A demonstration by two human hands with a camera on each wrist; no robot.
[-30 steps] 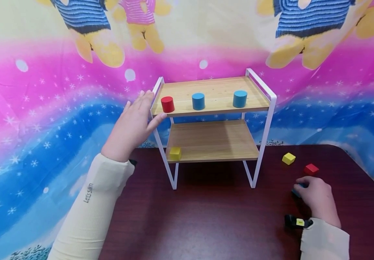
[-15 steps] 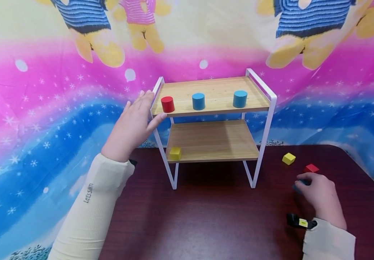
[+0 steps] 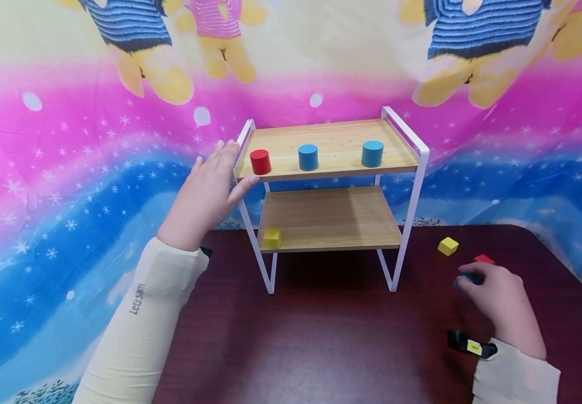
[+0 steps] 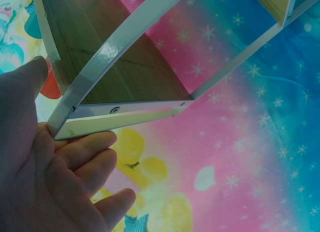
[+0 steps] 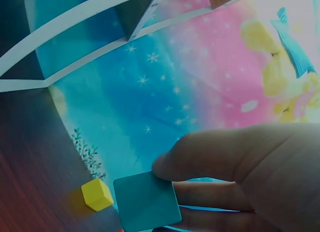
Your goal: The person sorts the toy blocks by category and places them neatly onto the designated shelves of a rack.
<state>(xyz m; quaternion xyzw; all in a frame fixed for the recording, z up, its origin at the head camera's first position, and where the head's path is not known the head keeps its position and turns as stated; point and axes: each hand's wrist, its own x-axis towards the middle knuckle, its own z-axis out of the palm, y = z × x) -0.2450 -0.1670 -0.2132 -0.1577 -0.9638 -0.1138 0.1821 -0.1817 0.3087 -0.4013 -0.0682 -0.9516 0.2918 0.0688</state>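
My right hand (image 3: 500, 297) pinches a blue cube (image 5: 146, 202) between thumb and fingers at the right of the table; in the head view the fingers cover most of it. Just beyond the hand lies a red block (image 3: 484, 258), partly hidden by it. A yellow block (image 3: 448, 246) sits a little farther back. My left hand (image 3: 202, 193) rests against the upper left corner of a two-tier shelf (image 3: 331, 137), fingers extended. In the left wrist view the white frame (image 4: 107, 52) passes between thumb and fingers. Near that thumb stands a red cylinder (image 3: 260, 162).
Two blue cylinders, one mid-shelf (image 3: 308, 157) and one farther right (image 3: 372, 154), stand on the top board. On the lower board, a yellow cube (image 3: 273, 238) sits at the left front. A printed cloth (image 3: 94, 168) hangs behind the dark table (image 3: 301, 336).
My right hand has shifted slightly right and upward in the head view with the blue cube, now covering more of the red block. The left hand stays in place.
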